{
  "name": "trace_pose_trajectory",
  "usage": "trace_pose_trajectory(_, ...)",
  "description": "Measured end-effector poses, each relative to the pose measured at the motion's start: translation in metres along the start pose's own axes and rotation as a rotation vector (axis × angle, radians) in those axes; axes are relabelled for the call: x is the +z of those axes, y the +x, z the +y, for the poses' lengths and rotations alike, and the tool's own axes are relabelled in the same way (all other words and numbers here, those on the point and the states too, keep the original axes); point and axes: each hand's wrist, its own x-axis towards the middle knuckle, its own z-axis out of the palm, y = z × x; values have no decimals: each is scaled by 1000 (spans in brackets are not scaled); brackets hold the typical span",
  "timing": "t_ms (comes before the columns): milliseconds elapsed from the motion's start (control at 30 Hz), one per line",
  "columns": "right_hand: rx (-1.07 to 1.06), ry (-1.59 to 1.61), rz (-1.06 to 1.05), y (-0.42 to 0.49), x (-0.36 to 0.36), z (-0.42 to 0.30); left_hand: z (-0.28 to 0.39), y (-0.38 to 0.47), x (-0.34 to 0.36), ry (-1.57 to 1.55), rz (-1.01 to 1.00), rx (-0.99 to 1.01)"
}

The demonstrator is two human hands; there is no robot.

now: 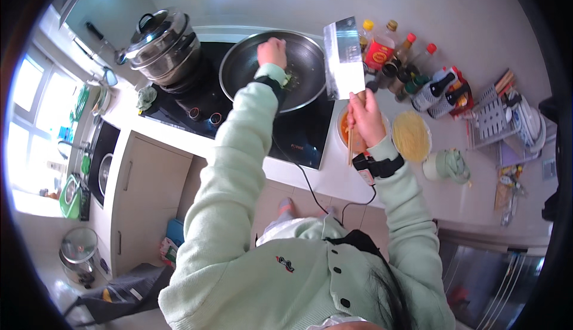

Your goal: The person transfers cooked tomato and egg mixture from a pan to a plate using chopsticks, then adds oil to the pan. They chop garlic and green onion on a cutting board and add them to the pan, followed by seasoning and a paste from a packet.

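My left hand is over the dark wok, its fingers curled; whether anything lies inside them is hidden. Small chopped green pieces lie in the wok beside my wrist. In my right hand is a cleaver, gripped by its wooden handle, with the broad blade raised beside the wok's right rim. Below that hand, partly covered by it, stands a bowl of reddish-orange food. A pair of chopsticks shows at the bowl, near my right wrist.
The wok sits on a black cooktop. A lidded steel pot stands at its left. Several seasoning bottles line the wall at right, behind a plate of dry noodles. Farther right is a dish rack. Black cables hang near my wrists.
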Motion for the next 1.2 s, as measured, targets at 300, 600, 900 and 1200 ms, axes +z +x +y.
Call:
trace_pose_trajectory(300, -190, -58, 315, -134, -119, -50, 25, 33, -90, -449, 81, -346)
trace_pose_trajectory(600, -277, -65, 1067, -287, -354, -28, -15, -143, -204, 77, -455, 41)
trace_pose_trajectory(900, 54, 177, 1067, -320, -548, 119, -13, -241, -173, 394, -437, -253)
trace_pose_trajectory(1200, 204, 364, 959, -282, -635, 220, 1, -244, -149, 305, -445, -332)
